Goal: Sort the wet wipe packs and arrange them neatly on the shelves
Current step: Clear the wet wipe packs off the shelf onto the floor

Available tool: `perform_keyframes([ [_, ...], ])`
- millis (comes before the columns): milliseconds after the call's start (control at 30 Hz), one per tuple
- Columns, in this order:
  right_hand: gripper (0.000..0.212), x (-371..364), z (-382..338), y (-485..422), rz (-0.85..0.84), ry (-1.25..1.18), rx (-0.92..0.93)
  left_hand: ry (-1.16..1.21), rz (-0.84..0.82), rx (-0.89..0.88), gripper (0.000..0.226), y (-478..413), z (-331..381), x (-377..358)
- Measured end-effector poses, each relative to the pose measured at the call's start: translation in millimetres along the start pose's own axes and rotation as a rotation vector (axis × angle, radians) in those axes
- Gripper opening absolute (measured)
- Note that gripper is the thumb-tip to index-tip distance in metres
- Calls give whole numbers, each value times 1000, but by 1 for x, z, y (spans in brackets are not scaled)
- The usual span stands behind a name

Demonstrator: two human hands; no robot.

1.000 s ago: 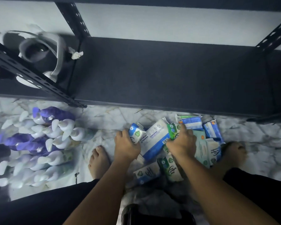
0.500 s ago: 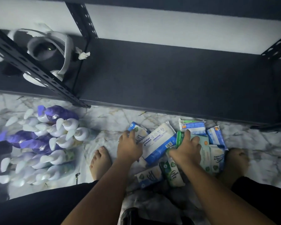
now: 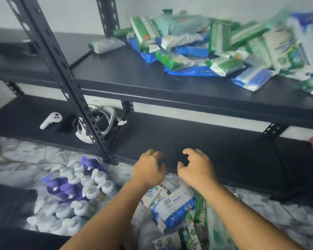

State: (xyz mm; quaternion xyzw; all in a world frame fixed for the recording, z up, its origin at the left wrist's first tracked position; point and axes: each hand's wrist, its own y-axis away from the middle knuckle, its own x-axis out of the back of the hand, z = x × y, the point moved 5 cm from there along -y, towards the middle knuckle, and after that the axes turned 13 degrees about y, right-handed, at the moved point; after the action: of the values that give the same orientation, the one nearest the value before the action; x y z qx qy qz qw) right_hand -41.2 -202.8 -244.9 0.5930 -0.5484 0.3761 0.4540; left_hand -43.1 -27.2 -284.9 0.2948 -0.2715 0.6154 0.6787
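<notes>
Above packs (image 3: 172,206), left hand (image 3: 149,171), right hand (image 3: 197,169) half-curled

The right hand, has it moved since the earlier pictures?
Yes. The right hand has lifted off the floor packs, up to the lower shelf edge, empty.

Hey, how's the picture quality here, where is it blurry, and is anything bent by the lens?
Head view: motion blur smears the pile of wet wipe packs on the upper shelf, worst toward the right edge; the left hand and right hand are slightly soft, the blue-and-white pack on the floor sharper; the shelf upright leans, likely wide-angle distortion.
</notes>
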Motion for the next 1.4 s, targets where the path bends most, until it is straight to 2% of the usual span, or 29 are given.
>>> perform_keyframes([
  [133, 40, 83, -56, -3, 167, -20, 193, -95, 138, -160, 61, -1, 53, 91],
  [267, 21, 161, -102, -5, 409, -78, 372, -157, 284, -300, 41, 3, 92, 174],
  [333, 20, 195, -116, -15, 535, -99, 429, -158, 348, -353, 32, -3, 105, 206],
  [400, 22, 220, -121, -33, 589, -98, 415, -151, 377, -403, 30, -15, 116, 227],
  [500, 38, 247, -116, -67, 528, 39, 268, -157, 370, -440, 35, -43, 130, 243],
  [600, 51, 255, -100, -101, 331, 372, 112, -144, 323, -487, 46, -77, 147, 247],
  [700, 59, 243, -87, -124, 185, 479, 144, -118, 217, -548, 53, -112, 164, 242],
  [900, 61, 233, -83, -135, 349, 514, 220, -141, 109, -606, 66, -149, 172, 226],
  [1033, 56, 234, -82, -136, 344, 507, 227, -144, 93, -642, 59, -149, 168, 222],
  [1167, 33, 244, -84, -138, 300, 454, 200, -56, 197, -643, 57, -146, 164, 238],
  [1267, 25, 260, -89, -143, 415, 258, 205, -96, 346, -603, 51, -152, 160, 258],
  [1333, 42, 273, -96, -146, 524, 106, 264, -185, 408, -540, 58, -162, 156, 266],
  [1400, 68, 281, -110, -153, 503, 198, 355, -226, 391, -411, 68, -174, 153, 270],
])
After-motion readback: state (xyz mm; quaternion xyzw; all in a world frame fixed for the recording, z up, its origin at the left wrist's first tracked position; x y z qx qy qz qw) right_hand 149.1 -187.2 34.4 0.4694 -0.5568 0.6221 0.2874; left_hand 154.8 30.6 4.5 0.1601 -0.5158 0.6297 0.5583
